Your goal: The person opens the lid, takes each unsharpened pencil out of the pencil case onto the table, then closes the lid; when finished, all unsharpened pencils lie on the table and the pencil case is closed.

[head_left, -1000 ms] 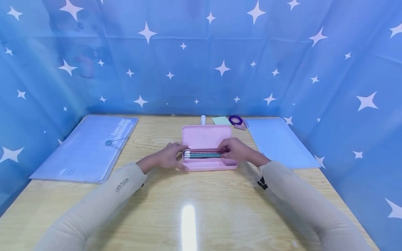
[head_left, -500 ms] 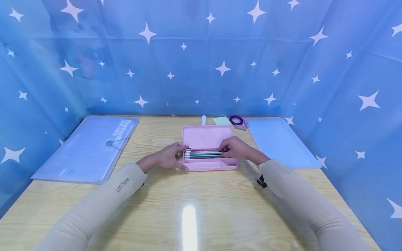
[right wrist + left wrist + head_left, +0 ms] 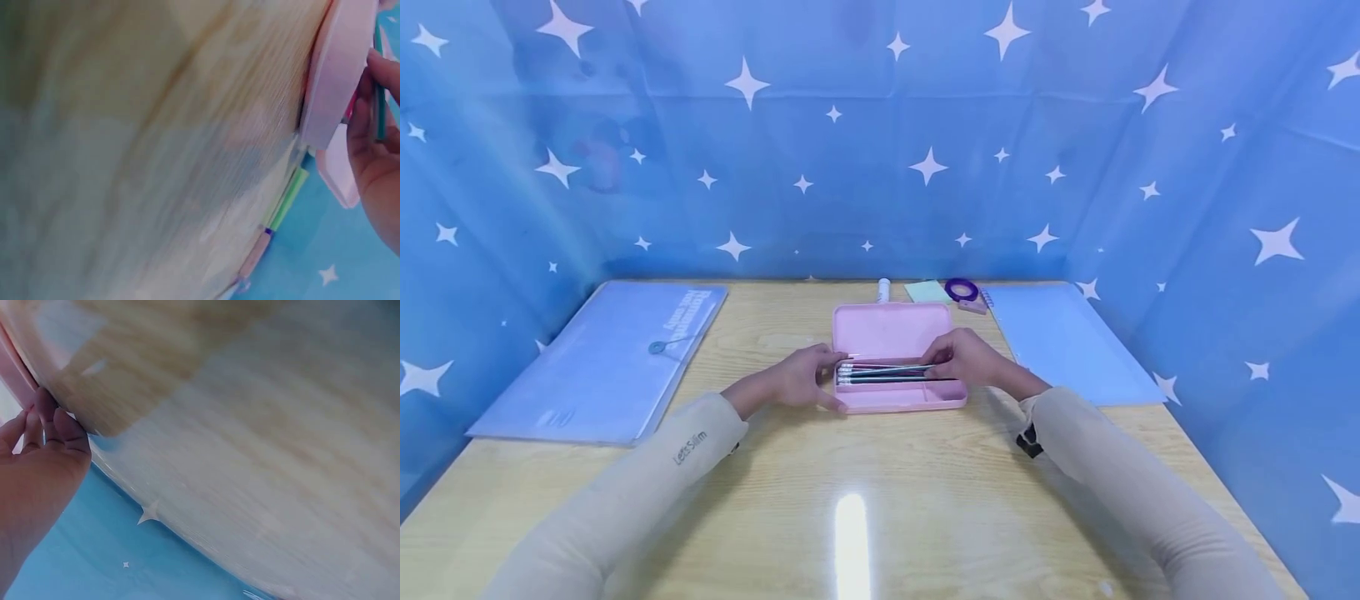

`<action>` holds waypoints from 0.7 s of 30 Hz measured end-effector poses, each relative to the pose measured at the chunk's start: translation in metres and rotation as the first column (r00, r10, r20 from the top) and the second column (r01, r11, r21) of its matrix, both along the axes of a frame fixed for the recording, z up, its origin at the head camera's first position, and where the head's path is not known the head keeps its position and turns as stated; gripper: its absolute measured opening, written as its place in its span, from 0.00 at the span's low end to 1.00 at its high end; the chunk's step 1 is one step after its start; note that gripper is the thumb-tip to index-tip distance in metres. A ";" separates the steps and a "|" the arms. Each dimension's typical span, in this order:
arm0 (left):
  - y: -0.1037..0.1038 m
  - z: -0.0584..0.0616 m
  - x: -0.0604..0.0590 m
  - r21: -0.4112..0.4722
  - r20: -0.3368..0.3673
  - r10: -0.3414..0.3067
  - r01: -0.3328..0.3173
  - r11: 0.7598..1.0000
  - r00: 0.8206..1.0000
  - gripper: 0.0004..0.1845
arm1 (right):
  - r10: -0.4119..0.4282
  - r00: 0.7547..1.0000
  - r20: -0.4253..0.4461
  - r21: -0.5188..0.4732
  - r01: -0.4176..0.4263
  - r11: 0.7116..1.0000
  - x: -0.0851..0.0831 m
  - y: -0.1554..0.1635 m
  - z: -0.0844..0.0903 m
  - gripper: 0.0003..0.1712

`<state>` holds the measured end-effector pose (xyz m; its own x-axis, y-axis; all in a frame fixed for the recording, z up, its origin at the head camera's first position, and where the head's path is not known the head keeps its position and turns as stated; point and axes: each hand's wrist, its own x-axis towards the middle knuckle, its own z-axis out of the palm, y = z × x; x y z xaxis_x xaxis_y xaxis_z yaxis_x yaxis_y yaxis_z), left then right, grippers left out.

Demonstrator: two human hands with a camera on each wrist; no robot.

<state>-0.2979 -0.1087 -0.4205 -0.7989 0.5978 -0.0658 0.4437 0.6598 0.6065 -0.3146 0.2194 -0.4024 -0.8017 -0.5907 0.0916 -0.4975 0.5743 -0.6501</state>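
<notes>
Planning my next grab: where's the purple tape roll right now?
Head view: the purple tape roll lies at the table's far edge, right of centre, behind the open pink pencil case.

Glossy wood table, plastic case

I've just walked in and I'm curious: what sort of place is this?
Probably a staged desk for stationery work: a wooden table boxed in by a starry blue backdrop, with a pink pencil case and document folder.
</notes>
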 end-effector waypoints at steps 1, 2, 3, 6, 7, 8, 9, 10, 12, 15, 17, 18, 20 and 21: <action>-0.001 -0.001 0.000 -0.002 -0.002 -0.002 0.002 1.000 1.000 0.56 | -0.013 1.000 0.024 -0.017 0.014 1.000 0.001 0.000 0.001 0.04; -0.001 -0.002 0.000 -0.003 -0.003 -0.004 0.004 1.000 1.000 0.56 | -0.024 0.999 0.038 -0.030 0.025 0.999 0.002 0.000 0.002 0.04; -0.001 -0.002 0.000 0.003 -0.004 -0.006 0.006 1.000 1.000 0.56 | -0.038 0.998 0.047 -0.044 0.040 0.998 0.004 0.000 0.003 0.03; -0.001 -0.003 0.000 0.003 -0.007 -0.009 0.009 1.000 1.000 0.56 | -0.081 0.996 0.040 -0.067 0.084 0.994 0.009 0.002 0.006 0.03; -0.001 -0.004 0.000 0.007 -0.005 -0.008 0.008 1.000 1.000 0.56 | -0.091 0.995 0.034 -0.073 0.093 0.993 0.010 0.003 0.006 0.03; -0.001 -0.004 0.000 0.009 -0.003 -0.009 0.009 1.000 1.000 0.56 | -0.101 0.994 0.031 -0.078 0.103 0.992 0.012 0.004 0.006 0.03; -0.001 -0.004 0.000 0.006 -0.003 -0.009 0.009 1.000 1.000 0.56 | -0.108 0.994 0.031 -0.083 0.110 0.990 0.015 0.005 0.007 0.03; -0.001 -0.005 0.000 0.003 0.001 -0.008 0.008 1.000 1.000 0.56 | -0.112 0.993 0.033 -0.087 0.115 0.990 0.017 0.006 0.007 0.03; -0.002 -0.005 -0.001 0.002 0.004 -0.009 0.009 1.000 1.000 0.56 | -0.114 0.993 0.038 -0.098 0.117 0.988 0.022 0.009 0.008 0.04; -0.002 -0.006 -0.002 -0.001 0.005 -0.012 0.012 1.000 1.000 0.56 | -0.115 0.992 0.055 -0.116 0.120 0.986 0.031 0.014 0.010 0.04; -0.002 -0.006 -0.003 0.003 0.008 -0.015 0.015 1.000 1.000 0.56 | -0.116 0.991 0.065 -0.123 0.123 0.985 0.038 0.019 0.012 0.05; -0.002 -0.005 -0.003 0.001 0.010 -0.014 0.014 1.000 1.000 0.56 | -0.116 0.991 0.073 -0.124 0.124 0.984 0.041 0.021 0.012 0.05; -0.003 -0.005 -0.003 0.000 0.015 -0.012 0.012 1.000 1.000 0.55 | -0.108 0.989 0.100 -0.127 0.120 0.985 0.049 0.024 0.013 0.05; -0.003 -0.004 -0.003 -0.004 0.017 -0.011 0.011 1.000 1.000 0.55 | -0.101 0.989 0.112 -0.126 0.115 0.985 0.053 0.026 0.013 0.05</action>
